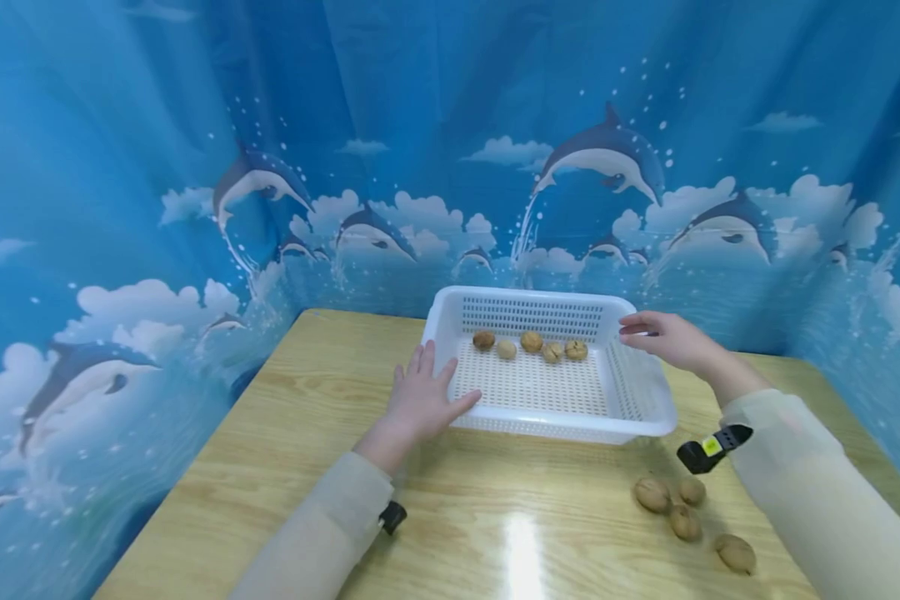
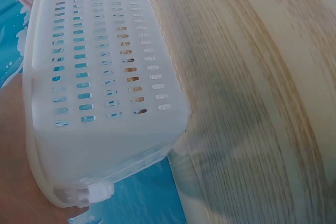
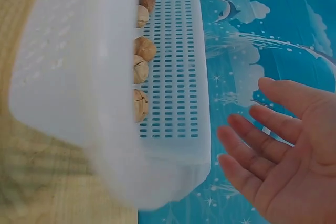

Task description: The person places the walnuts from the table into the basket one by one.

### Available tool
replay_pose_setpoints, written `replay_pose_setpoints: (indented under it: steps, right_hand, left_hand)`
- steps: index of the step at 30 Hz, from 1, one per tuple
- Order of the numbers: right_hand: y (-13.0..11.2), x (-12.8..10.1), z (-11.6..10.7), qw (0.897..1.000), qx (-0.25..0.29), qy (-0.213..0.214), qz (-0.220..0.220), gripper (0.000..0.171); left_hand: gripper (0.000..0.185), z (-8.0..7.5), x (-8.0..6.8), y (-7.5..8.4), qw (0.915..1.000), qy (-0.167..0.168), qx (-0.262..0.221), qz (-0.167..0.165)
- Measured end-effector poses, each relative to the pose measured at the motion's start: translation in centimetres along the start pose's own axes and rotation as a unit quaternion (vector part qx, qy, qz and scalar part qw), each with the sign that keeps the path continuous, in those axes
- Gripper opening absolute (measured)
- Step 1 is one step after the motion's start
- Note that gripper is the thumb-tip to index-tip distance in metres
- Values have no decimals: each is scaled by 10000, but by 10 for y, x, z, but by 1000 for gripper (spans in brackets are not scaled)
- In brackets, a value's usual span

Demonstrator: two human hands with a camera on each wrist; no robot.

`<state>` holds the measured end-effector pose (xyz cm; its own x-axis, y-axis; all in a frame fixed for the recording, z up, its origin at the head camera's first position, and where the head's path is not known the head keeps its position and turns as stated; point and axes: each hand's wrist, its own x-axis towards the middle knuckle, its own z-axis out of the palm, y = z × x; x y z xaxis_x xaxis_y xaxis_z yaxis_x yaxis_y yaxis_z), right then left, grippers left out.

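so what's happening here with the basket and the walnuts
A person sits at a wooden table with a white perforated basket before them. The left hand rests open against the basket's near left side. The right hand hovers open by its far right corner, apart from the rim in the wrist view. Five walnuts in the basket lie in a row along the back wall. Four loose walnuts lie on the table near the right forearm.

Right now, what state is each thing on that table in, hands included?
Basket: upright on the table, five walnuts inside.
Walnuts in basket: lined along the far wall.
Loose walnuts: four, on the table.
Left hand: open, against the basket's left side.
Right hand: open, above the right rim.
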<state>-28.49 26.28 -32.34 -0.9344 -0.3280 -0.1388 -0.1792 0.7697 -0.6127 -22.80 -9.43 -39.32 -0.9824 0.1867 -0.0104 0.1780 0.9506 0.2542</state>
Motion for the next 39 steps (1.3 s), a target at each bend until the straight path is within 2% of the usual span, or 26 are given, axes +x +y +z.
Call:
replay_pose_setpoints:
  steps: [12,16,30,34,39]
  right_hand:
    - [15,-42,21,9982,462,248,-303,58]
    - [19,-58,30,9962,643,447,-387,56]
    - [36,-105,51,9874,779,1182,-703,44]
    - [42,-120,58,9865,627,1361,-654,41]
    - [48,-131,63,9895,636,1210,-465,44]
  left_hand:
    - [82,0,0,-3,10000,-73,-19,-27]
    - [82,1,0,-3,10000,-71,-30,-27]
    - [82,1,0,-3,10000,-42,48,73]
    - [83,0,-1,-2,9999,-92,44,71]
    - [83,0,-1,-1,10000,-60,7,55]
